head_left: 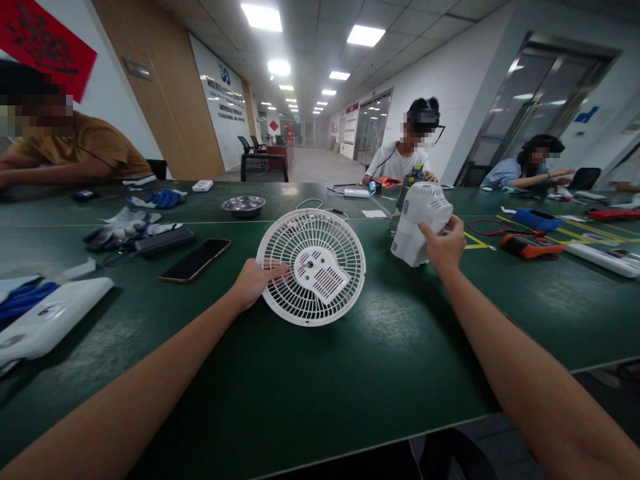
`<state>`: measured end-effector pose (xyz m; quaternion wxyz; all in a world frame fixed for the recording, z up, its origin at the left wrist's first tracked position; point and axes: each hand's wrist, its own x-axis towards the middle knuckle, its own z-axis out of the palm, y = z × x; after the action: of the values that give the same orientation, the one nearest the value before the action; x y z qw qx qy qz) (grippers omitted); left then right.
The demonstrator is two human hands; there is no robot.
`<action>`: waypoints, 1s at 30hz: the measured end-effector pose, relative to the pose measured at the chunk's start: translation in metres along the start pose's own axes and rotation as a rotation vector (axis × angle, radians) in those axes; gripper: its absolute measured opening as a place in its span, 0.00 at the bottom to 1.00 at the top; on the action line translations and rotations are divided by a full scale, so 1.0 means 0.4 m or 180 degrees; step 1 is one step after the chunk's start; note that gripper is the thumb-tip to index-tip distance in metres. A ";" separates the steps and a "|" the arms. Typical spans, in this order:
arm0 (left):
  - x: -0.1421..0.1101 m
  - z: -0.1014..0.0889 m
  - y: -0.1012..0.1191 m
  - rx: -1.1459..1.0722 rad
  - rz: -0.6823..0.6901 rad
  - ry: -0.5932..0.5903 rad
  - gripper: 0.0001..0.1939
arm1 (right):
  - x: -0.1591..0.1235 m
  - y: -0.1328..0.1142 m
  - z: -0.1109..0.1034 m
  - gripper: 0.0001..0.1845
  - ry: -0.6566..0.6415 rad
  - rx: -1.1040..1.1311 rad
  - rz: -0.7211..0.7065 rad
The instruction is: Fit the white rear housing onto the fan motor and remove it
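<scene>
My left hand (257,280) grips a round white fan grille (345,247) by its left side, the thumb lying across the slats. The grille is tilted toward me over the green table, and a vented plate with a small hole sits at its centre. In my right hand (447,243) is a white plastic housing (413,223), held by its right side, with slots in its rounded top. The two parts are apart, the housing to the right of the grille. My right fingertips are partly hidden behind the housing.
On the green table (280,393) lie a phone (195,260), a metal bowl (243,205), gloves (123,227), a dark case (165,243) and a white device (55,320). At right are an orange multimeter (533,246) and a blue case (537,219). Several people sit around the table.
</scene>
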<state>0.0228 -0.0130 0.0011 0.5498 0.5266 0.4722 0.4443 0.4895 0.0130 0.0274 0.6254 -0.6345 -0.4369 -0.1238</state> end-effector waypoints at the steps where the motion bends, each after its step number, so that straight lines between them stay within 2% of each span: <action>1: -0.001 0.001 0.001 -0.0007 0.0010 -0.0008 0.07 | -0.001 -0.002 -0.001 0.43 0.0021 -0.0057 0.0011; 7: 0.002 0.003 -0.003 -0.0052 0.0090 0.0035 0.07 | -0.007 -0.016 -0.006 0.41 0.0048 -0.0151 0.0031; 14: 0.005 0.004 -0.004 -0.0032 0.0036 0.0074 0.07 | -0.004 -0.008 0.007 0.45 -0.0086 0.0225 -0.0154; 20: 0.004 0.005 -0.002 -0.0061 0.0044 0.0057 0.06 | -0.005 -0.002 0.008 0.42 0.0083 -0.0004 -0.0280; 23: 0.005 0.001 -0.004 -0.0017 0.0014 0.0013 0.07 | -0.006 -0.030 -0.007 0.42 0.0215 -0.0089 -0.0401; 27: 0.006 -0.003 -0.008 0.0000 0.0053 -0.0038 0.08 | -0.015 -0.093 -0.030 0.44 0.0384 -0.0033 -0.0801; 30: 0.009 -0.006 -0.011 -0.0021 0.0085 -0.0037 0.09 | -0.048 -0.140 -0.024 0.42 0.0071 0.0127 -0.0943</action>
<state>0.0211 -0.0091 -0.0035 0.5482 0.5337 0.4605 0.4501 0.4423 -0.0126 0.0542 0.6176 -0.5491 -0.5212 -0.2131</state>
